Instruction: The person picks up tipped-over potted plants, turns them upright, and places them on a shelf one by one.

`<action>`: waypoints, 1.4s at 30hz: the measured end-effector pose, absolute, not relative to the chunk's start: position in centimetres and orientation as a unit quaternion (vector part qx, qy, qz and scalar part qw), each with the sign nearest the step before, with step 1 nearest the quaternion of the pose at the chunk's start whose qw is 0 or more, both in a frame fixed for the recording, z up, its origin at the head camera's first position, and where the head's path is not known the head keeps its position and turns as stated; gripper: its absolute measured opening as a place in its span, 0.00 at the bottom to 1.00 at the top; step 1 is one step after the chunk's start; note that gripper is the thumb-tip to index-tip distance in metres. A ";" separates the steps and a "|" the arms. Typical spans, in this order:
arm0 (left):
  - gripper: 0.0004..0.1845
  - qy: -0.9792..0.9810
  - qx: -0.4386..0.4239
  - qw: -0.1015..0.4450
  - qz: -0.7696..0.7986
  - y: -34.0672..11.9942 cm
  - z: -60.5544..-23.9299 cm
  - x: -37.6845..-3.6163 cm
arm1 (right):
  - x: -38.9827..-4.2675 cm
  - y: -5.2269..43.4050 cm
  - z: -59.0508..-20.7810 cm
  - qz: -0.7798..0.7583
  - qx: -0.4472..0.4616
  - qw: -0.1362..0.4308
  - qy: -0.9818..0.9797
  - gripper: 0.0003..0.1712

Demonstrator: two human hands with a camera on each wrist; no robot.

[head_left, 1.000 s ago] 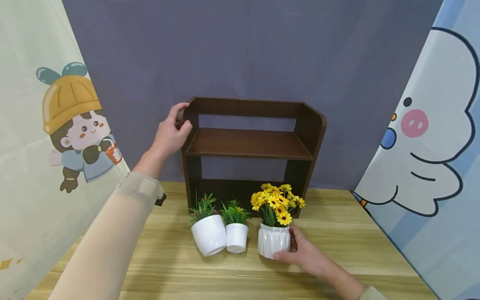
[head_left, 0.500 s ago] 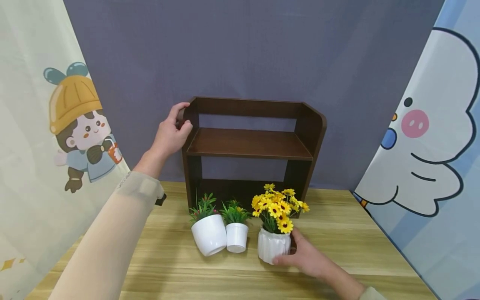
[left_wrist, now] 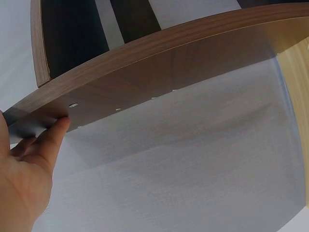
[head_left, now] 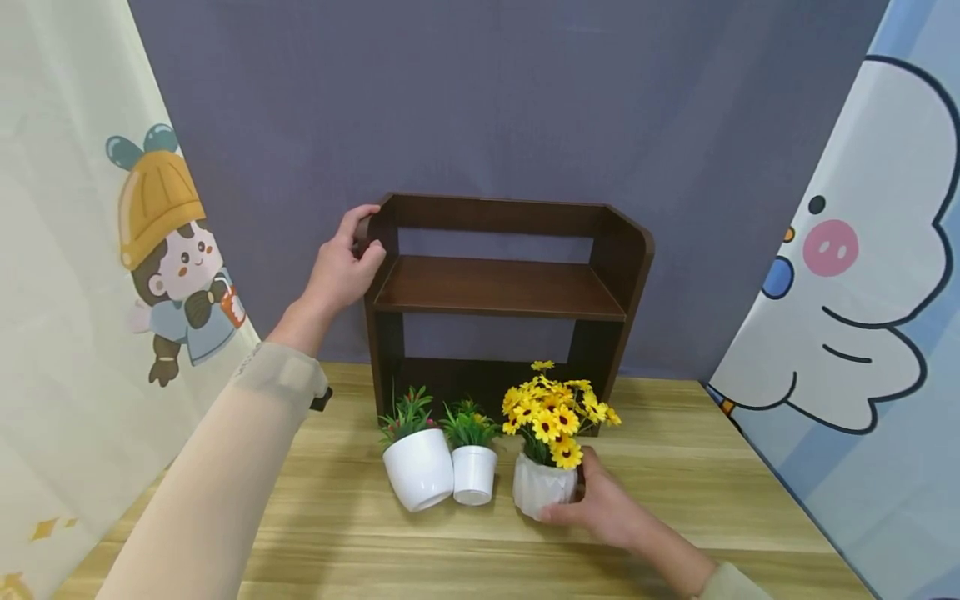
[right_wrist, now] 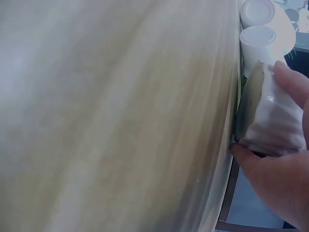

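Observation:
My left hand (head_left: 341, 262) holds the upper left side panel of a dark brown two-tier shelf (head_left: 498, 285). In the left wrist view, its fingers (left_wrist: 53, 140) lie against the panel's outer face. On the right, my right hand (head_left: 603, 504) grips a white ribbed pot (head_left: 542, 487) of yellow daisy-like flowers (head_left: 551, 412), thumb at the front and fingers round the far side. The right wrist view shows this pot (right_wrist: 275, 116) tipped, its base visible. Left of it are a small white potted plant (head_left: 473, 475) and a larger, tilted white potted plant (head_left: 418, 468), touching each other.
The wood-grain table (head_left: 360, 558) runs under everything. A grey-blue cloth (head_left: 495, 100) hangs behind the shelf. Cartoon-printed cloths stand at the left (head_left: 60, 275) and right (head_left: 862, 333), closing in the sides.
The flower pot in my right hand has come slightly nearer to me, then a little left, its flowers shifting. My left hand stays on the shelf. The left cartoon cloth has drifted right.

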State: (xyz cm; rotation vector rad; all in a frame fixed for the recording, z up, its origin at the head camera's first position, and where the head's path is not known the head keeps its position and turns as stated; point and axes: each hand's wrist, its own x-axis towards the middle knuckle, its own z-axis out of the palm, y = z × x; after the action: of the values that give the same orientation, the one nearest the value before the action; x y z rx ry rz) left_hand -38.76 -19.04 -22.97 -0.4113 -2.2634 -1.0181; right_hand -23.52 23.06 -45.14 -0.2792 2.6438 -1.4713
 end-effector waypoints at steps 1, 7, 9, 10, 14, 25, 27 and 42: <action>0.31 -0.856 -0.157 0.308 -0.385 -19.0 -23.0 -38.8 | -23.6 23.0 -45.2 -0.482 -0.092 0.048 0.870 0.68; 0.31 -0.856 -0.161 0.306 -0.384 -19.0 -23.0 -38.8 | -24.3 22.7 -45.4 -0.473 -0.094 0.031 0.876 0.69; 0.31 -0.856 -0.161 0.307 -0.385 -19.1 -22.9 -38.8 | -24.5 22.6 -45.5 -0.472 -0.097 0.028 0.876 0.70; 0.31 -0.856 -0.160 0.307 -0.384 -19.1 -22.9 -38.8 | -24.7 22.5 -45.5 -0.472 -0.099 0.028 0.876 0.71; 0.31 -0.855 -0.160 0.310 -0.383 -19.1 -22.9 -38.7 | -25.2 22.4 -45.7 -0.476 -0.100 0.033 0.873 0.72; 0.31 -0.856 -0.158 0.311 -0.382 -18.9 -23.0 -38.9 | -26.0 22.4 -45.7 -0.461 -0.105 0.033 0.881 0.74; 0.31 -0.856 -0.158 0.313 -0.380 -18.8 -23.0 -38.9 | -26.1 22.4 -45.7 -0.456 -0.106 0.032 0.883 0.75; 0.31 -0.858 -0.155 0.306 -0.382 -18.9 -23.2 -39.3 | -25.9 22.2 -46.0 -0.433 -0.103 0.024 0.895 0.83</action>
State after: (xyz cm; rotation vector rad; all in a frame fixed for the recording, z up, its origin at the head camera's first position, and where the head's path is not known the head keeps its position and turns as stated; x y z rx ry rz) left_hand -39.27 -18.91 -23.23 -0.4100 -2.2720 -1.0117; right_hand -25.85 22.18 -45.98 -0.3174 2.7703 -1.3392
